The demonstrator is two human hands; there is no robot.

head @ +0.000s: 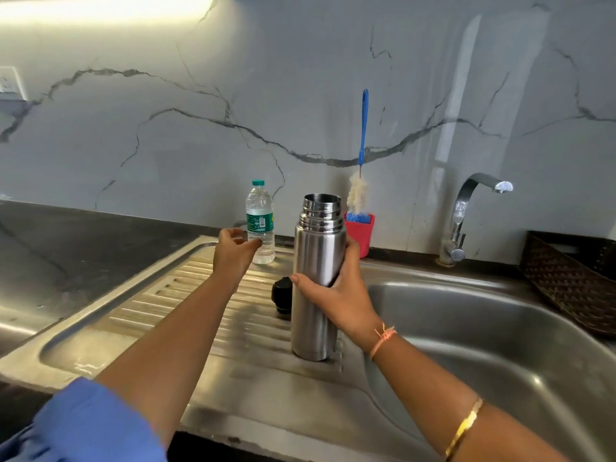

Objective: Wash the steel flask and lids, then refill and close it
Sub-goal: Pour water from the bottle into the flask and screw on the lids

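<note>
While the right hand (336,295) grasps the middle of the flask (316,248), which stands upright and uncapped on the drainboard (166,311) beside the sink (466,328), the left hand (233,251) reaches to the water bottle (260,215) further back. Its fingertips touch the bottle's lower part, but whether they grasp it cannot be told. A black lid (281,293) lies just left of the flask. Behind the flask, a red cup (361,236) holds a brush (358,191).
</note>
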